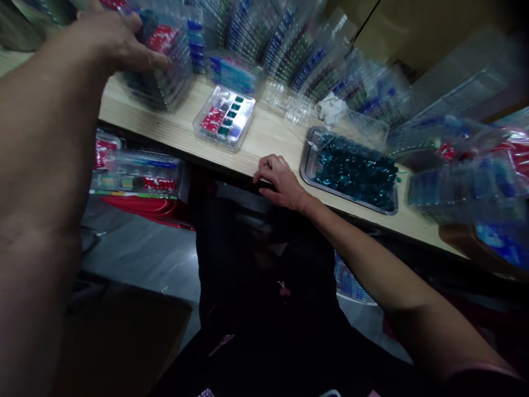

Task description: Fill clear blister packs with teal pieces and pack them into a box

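Reaching over a stack of clear plastic trays (159, 71) at upper left, the left hand (119, 41) spreads open, the right hand (279, 179) curls empty on the worktop (177, 124) edge, a clear tray (231, 142) at centre already holds red and teal pieces, and a steel tray (306, 165) at right holds a heap of teal pieces (351, 171).

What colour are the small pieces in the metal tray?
The small pieces look dark teal in the head view.

Cardboard box (119, 342) on grey floor (136, 259)
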Motion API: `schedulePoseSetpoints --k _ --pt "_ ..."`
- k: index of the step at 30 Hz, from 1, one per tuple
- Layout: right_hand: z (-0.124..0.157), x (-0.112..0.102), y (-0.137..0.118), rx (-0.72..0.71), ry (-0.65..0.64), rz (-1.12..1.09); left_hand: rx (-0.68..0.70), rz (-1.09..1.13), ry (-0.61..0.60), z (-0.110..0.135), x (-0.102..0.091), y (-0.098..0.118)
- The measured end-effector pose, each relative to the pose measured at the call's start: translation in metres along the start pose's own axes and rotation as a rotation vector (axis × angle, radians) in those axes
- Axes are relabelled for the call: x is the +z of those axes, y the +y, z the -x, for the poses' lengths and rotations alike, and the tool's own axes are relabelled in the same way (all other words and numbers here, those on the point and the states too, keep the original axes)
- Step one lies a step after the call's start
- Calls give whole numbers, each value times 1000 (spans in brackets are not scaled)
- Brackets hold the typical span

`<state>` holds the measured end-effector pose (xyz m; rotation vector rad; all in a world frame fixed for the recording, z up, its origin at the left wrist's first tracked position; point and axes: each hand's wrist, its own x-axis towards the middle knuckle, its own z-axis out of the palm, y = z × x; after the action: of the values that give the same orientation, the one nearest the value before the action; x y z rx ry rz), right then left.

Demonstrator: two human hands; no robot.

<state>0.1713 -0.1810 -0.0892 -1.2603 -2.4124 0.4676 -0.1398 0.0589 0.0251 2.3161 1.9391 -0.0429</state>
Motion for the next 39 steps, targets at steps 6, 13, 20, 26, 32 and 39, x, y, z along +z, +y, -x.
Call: schedulePoseSetpoints --k 6,13,20,26,32,39 --pt "1 1 1 -16 2 -10 -43 18 18 5 -1 5" --pt "2 1 -4 8 15 2 -52 20 42 -4 6 1" --pt "1 3 -3 43 -2 -4 -17 74 50 -17 13 -8" --pt "1 3 -2 17 17 6 -30 83 76 -16 14 -7" --pt "2 3 -4 31 18 27 -37 89 83 -5 12 0" --pt "2 4 -3 -7 69 2 -93 103 65 0 11 3"
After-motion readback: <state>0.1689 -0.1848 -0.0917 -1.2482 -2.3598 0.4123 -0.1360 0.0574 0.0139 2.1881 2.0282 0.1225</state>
